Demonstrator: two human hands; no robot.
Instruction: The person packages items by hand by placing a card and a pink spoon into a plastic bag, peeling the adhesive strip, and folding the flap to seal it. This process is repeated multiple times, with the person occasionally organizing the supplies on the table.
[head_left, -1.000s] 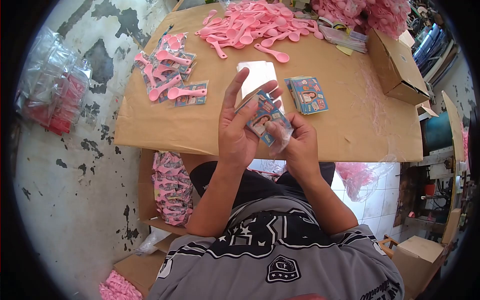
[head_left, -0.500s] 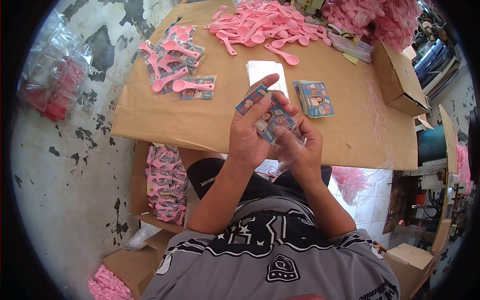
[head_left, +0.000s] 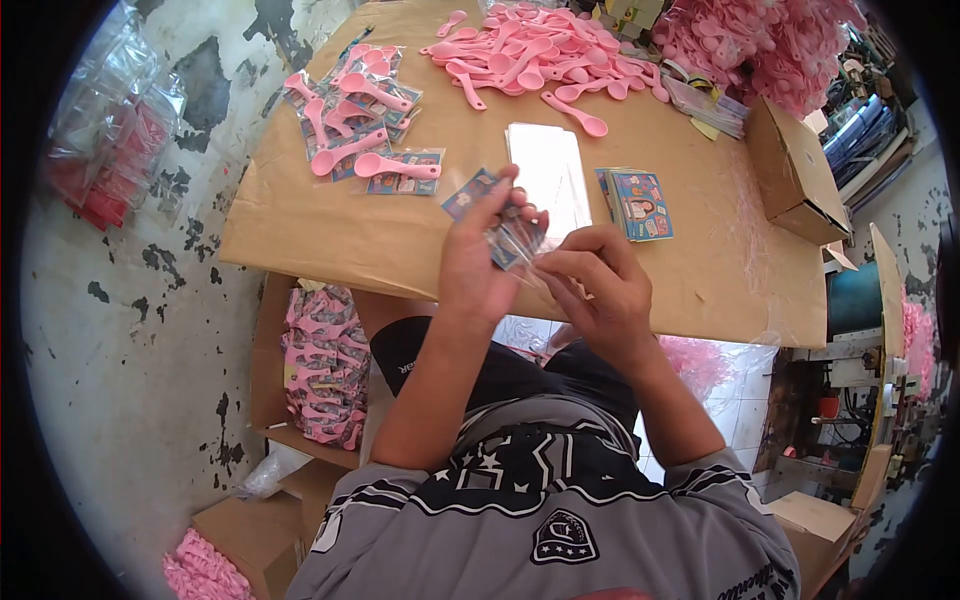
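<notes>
My left hand (head_left: 480, 262) is closed on a blue printed card (head_left: 466, 193), thumb across it, just over the front part of the table. A clear plastic bag (head_left: 518, 255) covers the card's lower end. At the bag's near end, the fingertips of my right hand (head_left: 605, 285) pinch the film. Behind my hands lies a stack of white sheets (head_left: 550, 165). To its right is a small pile of the same blue cards (head_left: 640, 205). Packed pink spoons with cards in clear bags (head_left: 400, 172) lie in a group on the left.
A heap of loose pink spoons (head_left: 540, 50) covers the back of the brown-papered table (head_left: 700, 290). Bagged pink spoons (head_left: 750, 40) stand behind it at right. An open cardboard box (head_left: 800, 165) sits on the right edge. Below at left, another box holds packed spoons (head_left: 325, 370).
My right hand has shifted from the card's lower end to the bag's film, its fingers now pinched. My left hand has moved slightly left, and the card is tilted away, its face less visible.
</notes>
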